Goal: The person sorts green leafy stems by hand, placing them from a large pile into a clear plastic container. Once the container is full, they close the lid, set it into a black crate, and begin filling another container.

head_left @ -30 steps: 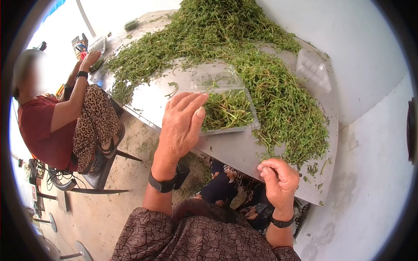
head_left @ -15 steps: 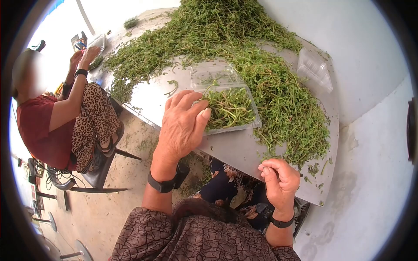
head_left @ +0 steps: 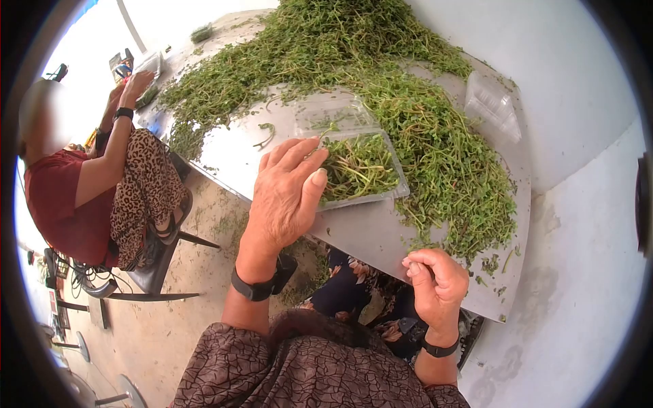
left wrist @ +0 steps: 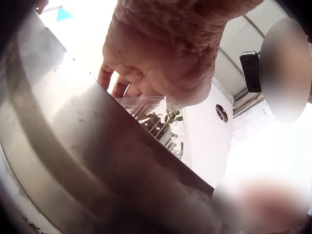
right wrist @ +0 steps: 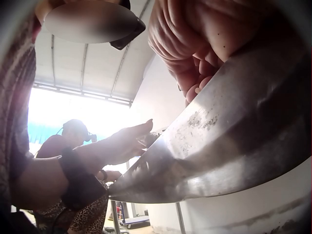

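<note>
A clear plastic clamshell box (head_left: 401,185), its lid (head_left: 330,117) folded back, is filled with leafy green stems (head_left: 360,166). My left hand (head_left: 286,194) lies across the left side of the box, fingers extended over its edge. In the left wrist view the palm (left wrist: 161,63) hangs over the box wall, stems showing below it. My right hand (head_left: 439,282) stays at the table's front edge with its fingers curled in and the thumb against the index finger. The right wrist view shows these bent fingers (right wrist: 207,63) at the metal edge, nothing visible in them.
Loose greens (head_left: 449,177) spread right of the box, and a tall heap (head_left: 347,41) covers the back of the metal table (head_left: 367,231). Clear plastic packaging (head_left: 491,109) lies by the wall at right. Another person (head_left: 75,183) sits at the table's left side.
The box shifted slightly to the right in the first half second, the left hand moving a little with it. My right hand has kept its place. The other person's hands moved slightly.
</note>
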Motion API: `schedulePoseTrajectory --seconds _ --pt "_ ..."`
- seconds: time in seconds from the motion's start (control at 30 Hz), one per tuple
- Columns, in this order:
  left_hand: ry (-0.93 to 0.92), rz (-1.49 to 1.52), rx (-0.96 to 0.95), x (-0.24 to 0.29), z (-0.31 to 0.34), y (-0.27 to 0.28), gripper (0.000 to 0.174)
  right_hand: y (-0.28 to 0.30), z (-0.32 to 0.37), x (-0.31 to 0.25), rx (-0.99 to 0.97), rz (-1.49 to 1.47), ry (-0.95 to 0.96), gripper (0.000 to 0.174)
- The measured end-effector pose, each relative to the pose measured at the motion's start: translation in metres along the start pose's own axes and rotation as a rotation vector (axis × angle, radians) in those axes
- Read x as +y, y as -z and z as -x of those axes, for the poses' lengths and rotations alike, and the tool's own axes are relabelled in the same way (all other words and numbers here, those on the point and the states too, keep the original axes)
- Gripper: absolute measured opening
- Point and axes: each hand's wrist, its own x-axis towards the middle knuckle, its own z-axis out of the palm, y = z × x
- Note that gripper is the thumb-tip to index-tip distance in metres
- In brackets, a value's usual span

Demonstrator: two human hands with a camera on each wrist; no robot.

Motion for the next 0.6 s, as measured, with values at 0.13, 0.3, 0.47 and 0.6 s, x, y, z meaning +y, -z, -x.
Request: schedulePoseTrajectory --seconds 0.13,0.3,0.47,0.6 --pt "-0.029 -0.043 0.047 0.002 0.001 -0.003 0.037 0.000 0.000 -0.001 0.002 0.001 0.004 0.010" --pt "0.028 -0.056 0.001 0.010 0.000 -0.002 0.045 -0.001 0.000 0.001 0.002 0.013 0.021 0.011" --pt "0.039 -0.051 -0.014 0.008 0.001 -0.004 0.045 -0.001 0.000 0.000 0.003 0.022 0.035 0.012" --pt "0.007 0.085 0.186 0.003 0.003 -0.009 0.031 -0.001 0.000 0.000 0.007 0.019 0.034 0.011"
